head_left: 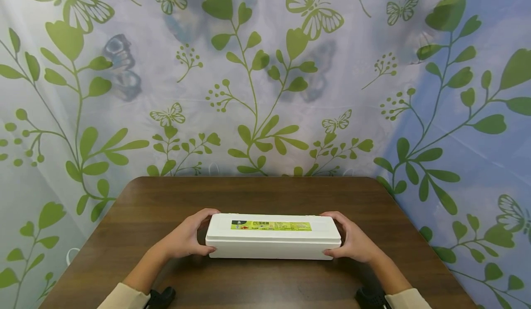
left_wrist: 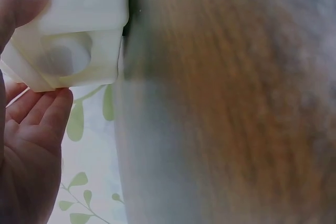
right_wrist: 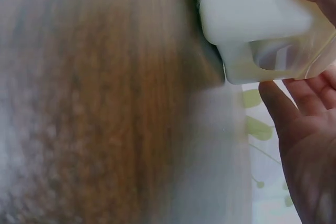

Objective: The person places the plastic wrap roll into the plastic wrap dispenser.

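Observation:
A long white cling film box (head_left: pixel 269 250), with a yellow-green label (head_left: pixel 271 226) on its lid, lies crosswise on the brown table. My left hand (head_left: pixel 182 237) grips its left end, thumb on the near side and fingers round the far side. At the opposite end, my right hand (head_left: pixel 356 239) holds it in the same way. The left wrist view shows the round end of a roll (left_wrist: pixel 65 56) through the box's end opening. A similar opening (right_wrist: pixel 273 55) appears beside my right thumb in the right wrist view.
The wood-grain table (head_left: pixel 257 193) has rounded far corners. Behind it hangs a pale curtain (head_left: pixel 265 92) printed with green leaves and butterflies. Dark straps (head_left: pixel 161 297) sit at both wrists, by the cream sleeves (head_left: pixel 124 297).

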`<state>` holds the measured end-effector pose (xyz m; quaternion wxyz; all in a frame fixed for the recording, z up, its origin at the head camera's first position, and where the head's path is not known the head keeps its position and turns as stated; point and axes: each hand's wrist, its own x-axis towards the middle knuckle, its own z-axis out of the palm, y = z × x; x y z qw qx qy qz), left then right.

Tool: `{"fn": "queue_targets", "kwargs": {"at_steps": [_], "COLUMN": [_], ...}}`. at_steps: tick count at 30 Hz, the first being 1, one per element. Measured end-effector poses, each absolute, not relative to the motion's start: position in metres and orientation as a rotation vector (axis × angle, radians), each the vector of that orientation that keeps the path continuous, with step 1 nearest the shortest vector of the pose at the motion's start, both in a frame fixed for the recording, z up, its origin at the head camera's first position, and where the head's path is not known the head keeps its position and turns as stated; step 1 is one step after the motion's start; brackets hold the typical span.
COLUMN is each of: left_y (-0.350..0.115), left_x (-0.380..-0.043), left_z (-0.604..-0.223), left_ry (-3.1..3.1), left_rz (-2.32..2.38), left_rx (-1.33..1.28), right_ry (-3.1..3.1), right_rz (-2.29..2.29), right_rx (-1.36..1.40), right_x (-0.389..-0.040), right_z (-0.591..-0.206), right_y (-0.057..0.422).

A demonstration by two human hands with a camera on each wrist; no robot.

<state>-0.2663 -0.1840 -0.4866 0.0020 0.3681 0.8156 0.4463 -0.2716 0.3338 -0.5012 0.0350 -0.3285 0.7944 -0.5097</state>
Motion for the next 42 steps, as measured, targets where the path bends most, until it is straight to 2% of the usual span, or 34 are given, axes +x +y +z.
{"fn": "queue_targets", "kwargs": {"at_steps": [19,42], "left_y": [-0.1835,-0.1812], "left_x": [-0.2622,-0.2615], "left_z": [-0.4859,-0.4764], "left_ry": [2.627,2.740], "left_rz": [1.324,1.191], "left_rx": [1.068,1.061], "right_ry": [2.435,2.463], "right_rz": [-1.488,-1.523], "right_rx": [-0.934,-0.982], "right_x": [-0.2709,-0.2722], "right_z": [-0.4949,-0.4960], "right_y": [0.3357,0.3355]}}
